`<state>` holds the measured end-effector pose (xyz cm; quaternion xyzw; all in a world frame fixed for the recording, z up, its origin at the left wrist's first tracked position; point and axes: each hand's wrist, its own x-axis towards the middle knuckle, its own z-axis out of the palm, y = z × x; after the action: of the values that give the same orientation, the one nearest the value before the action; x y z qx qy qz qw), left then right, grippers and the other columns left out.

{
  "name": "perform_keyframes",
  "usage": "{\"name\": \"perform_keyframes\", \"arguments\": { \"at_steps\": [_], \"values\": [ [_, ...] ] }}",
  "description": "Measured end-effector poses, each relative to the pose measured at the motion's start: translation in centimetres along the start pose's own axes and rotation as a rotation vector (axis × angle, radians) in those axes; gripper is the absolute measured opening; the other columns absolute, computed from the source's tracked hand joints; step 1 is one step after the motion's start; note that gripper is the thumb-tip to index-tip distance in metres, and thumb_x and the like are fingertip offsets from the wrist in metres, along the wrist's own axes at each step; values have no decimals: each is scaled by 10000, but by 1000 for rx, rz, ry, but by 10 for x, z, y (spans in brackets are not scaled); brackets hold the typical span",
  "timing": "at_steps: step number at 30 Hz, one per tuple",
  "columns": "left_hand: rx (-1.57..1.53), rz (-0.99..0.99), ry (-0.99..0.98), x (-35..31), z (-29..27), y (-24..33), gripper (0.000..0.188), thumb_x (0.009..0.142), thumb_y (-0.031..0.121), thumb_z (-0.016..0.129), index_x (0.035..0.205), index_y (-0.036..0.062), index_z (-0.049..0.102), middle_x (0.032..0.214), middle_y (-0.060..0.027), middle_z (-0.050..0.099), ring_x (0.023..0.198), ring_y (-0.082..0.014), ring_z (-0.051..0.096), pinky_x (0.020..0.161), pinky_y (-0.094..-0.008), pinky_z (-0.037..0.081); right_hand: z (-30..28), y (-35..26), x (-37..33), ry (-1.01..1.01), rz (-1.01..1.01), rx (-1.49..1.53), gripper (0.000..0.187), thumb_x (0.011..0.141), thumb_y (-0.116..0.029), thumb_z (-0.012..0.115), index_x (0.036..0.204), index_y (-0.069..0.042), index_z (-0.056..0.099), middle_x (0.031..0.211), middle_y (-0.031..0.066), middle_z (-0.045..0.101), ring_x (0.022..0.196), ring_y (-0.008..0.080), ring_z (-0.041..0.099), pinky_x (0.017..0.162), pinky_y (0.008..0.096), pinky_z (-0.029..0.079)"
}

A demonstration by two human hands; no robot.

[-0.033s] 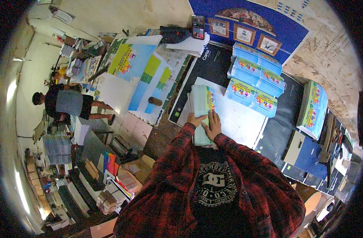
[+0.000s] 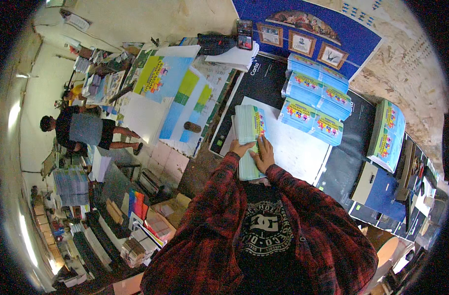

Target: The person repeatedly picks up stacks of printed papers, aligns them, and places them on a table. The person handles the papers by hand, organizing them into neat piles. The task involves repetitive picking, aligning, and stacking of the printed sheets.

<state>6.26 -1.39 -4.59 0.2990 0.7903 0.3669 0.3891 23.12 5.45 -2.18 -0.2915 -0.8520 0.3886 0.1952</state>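
A tall stack of thin booklets (image 2: 249,123) with blue, green and yellow covers lies in front of me, its pale page edges facing left. My left hand (image 2: 241,148) is closed around the stack's left side, thumb across the top. On the right side, my right hand (image 2: 264,155) presses against the same stack with its thumb on the cover and its fingers stretched along the edge. Part of the fingers of each hand is hidden. Beneath the stack is a large white sheet (image 2: 293,155) on a black table mat (image 2: 346,150).
Rows of matching booklets (image 2: 313,98) are piled at the back right. Another pile (image 2: 386,135) stands farther right. A phone (image 2: 244,34) leans at the back by a blue board (image 2: 354,42). To the left, printed sheets (image 2: 168,73) cover another table, and a person (image 2: 84,128) stands beyond.
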Motion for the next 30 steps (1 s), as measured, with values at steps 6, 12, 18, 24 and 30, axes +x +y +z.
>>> {"name": "perform_keyframes", "arguments": {
  "at_steps": [6, 12, 18, 24, 30],
  "values": [
    [-287, 43, -292, 9, -62, 31, 371, 791, 192, 717, 1122, 46, 633, 1055, -89, 656, 963, -189, 615, 865, -339, 476, 14, 40, 56, -45, 602, 647, 786, 747, -421, 737, 1273, 64, 411, 1156, 198, 555, 963, 254, 617, 841, 357, 503],
    [-579, -156, -457, 23, -70, 10, 431, 811, 227, 689, 1201, 80, 579, 1147, -76, 620, 1042, -189, 592, 916, -344, 473, -8, 5, 62, -170, 726, 672, 666, 709, -464, 757, 1118, 33, 588, 1038, 141, 650, 921, 217, 640, 825, 347, 512],
    [-763, -320, -647, 47, -65, -30, 475, 802, 219, 685, 1216, 36, 543, 1080, -125, 634, 898, -247, 645, 816, -388, 531, -2, -11, 54, 7, 756, 693, 665, 677, -433, 791, 1100, 38, 589, 1003, 149, 656, 881, 221, 643, 794, 348, 519],
    [-659, -126, -672, 63, -98, -25, 360, 822, 298, 648, 1072, 39, 649, 1060, -122, 648, 912, -215, 640, 853, -330, 489, -17, 41, 16, 140, 890, 532, 821, 613, -457, 822, 1212, 8, 507, 1004, 145, 662, 904, 232, 647, 820, 362, 515],
    [-630, 109, -566, 33, -115, -15, 368, 808, 283, 683, 1076, 33, 643, 1043, -102, 653, 918, -191, 628, 833, -327, 489, 8, 28, 16, 311, 488, -58, 787, 775, -47, 644, 1440, -161, 237, 1222, 206, 509, 1085, 368, 549, 869, 392, 485]
  ]
}}
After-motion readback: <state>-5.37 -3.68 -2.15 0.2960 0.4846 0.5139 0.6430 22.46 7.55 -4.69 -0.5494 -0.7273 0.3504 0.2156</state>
